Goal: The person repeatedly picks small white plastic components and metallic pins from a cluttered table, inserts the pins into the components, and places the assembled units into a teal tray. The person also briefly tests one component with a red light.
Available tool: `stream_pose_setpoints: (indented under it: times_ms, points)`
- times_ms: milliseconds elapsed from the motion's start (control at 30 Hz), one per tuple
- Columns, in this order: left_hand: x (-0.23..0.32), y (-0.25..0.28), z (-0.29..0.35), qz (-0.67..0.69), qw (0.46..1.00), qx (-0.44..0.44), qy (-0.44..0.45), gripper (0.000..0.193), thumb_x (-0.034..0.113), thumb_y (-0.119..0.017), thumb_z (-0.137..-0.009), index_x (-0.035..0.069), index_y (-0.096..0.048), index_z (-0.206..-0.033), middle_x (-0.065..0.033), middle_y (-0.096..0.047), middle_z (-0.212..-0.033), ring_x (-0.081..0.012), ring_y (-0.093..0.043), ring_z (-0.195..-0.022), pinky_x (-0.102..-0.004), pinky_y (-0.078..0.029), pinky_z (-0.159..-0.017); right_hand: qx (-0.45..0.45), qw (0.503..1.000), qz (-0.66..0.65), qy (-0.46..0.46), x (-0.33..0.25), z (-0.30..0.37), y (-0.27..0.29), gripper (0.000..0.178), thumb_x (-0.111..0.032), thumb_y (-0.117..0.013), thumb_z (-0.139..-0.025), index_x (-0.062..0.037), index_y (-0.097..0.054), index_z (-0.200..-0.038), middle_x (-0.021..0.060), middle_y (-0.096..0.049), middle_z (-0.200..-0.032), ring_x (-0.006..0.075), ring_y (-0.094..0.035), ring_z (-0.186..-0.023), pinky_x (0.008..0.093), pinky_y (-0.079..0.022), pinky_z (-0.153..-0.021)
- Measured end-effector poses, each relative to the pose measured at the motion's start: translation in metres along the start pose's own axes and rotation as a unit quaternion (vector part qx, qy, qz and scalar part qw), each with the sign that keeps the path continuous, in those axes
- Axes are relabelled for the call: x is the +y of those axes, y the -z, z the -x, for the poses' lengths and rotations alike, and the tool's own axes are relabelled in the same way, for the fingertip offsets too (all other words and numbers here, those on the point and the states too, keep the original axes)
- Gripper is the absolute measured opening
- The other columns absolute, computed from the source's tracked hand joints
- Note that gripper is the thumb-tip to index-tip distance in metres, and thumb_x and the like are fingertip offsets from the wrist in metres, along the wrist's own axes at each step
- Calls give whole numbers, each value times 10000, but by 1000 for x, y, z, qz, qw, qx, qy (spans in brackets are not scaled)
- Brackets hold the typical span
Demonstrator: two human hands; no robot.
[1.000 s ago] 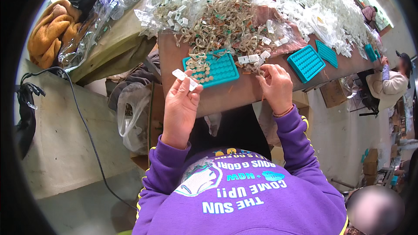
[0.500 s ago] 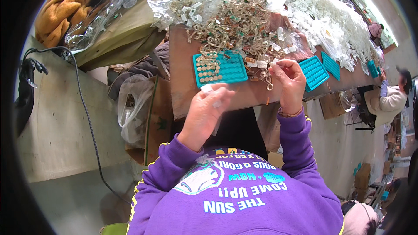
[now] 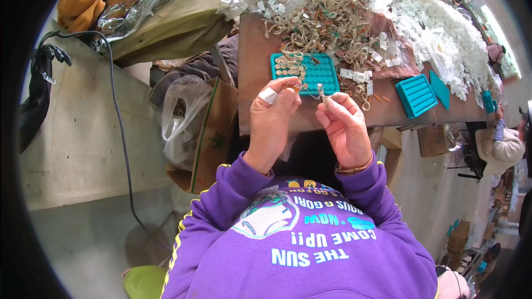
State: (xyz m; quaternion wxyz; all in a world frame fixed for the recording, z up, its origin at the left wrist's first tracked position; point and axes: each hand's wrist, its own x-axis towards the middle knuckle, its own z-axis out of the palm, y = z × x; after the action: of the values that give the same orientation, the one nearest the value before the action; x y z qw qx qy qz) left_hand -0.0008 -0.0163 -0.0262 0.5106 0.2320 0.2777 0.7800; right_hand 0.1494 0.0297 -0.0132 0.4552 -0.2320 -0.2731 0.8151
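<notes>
My left hand (image 3: pixel 271 119) is raised in front of the table's near edge, thumb and forefinger pinched on a small brown piece (image 3: pixel 293 87) too small to name. A white wrap (image 3: pixel 268 96) circles one of its fingers. Close by on the right, my right hand (image 3: pixel 344 127) pinches a small pale loop of cord (image 3: pixel 321 89) upright at its fingertips. Just beyond both hands lies a teal compartment tray (image 3: pixel 327 62). Round beige discs (image 3: pixel 285 72) fill part of its left side, and beige cord loops (image 3: pixel 292 58) lie over its far left part.
A heap of tangled cord loops (image 3: pixel 332 22) covers the far table, beside a large pile of translucent white pieces (image 3: pixel 426 27). More teal trays (image 3: pixel 414 97) sit to the right. Below the table's left edge stands a cardboard box (image 3: pixel 213 133) with a plastic bag (image 3: pixel 185 119). Another person (image 3: pixel 501 138) works at far right.
My right hand has come away from the white pieces, moving left and nearer to me, beside my left hand. My left hand, blurred before, now shows a pinch. The whole view has shifted.
</notes>
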Motion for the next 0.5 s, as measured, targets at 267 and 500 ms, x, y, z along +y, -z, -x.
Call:
stream_pose_setpoints:
  times_ms: [267,500]
  points:
    - [7,2,-2,85,996,-28,10,262,116,-597,-968,-22,-571,-1190,-61,-599,-1025,-83,-537,-834,-185,-458,-745,18,999,-7,27,10,9,2,108,0,-621,-910,-15,-600,-1015,67,-644,-969,190,-669,-929,319,-555,-873]
    - [14,3,2,-37,998,-37,21,282,78,-642,-923,-26,-621,-1183,-45,-666,-992,-72,-586,-842,-211,-486,-773,-42,943,310,117,-8,6,-15,193,-107,-600,-949,0,-602,-1109,17,-623,-962,102,-590,-949,241,-468,-850]
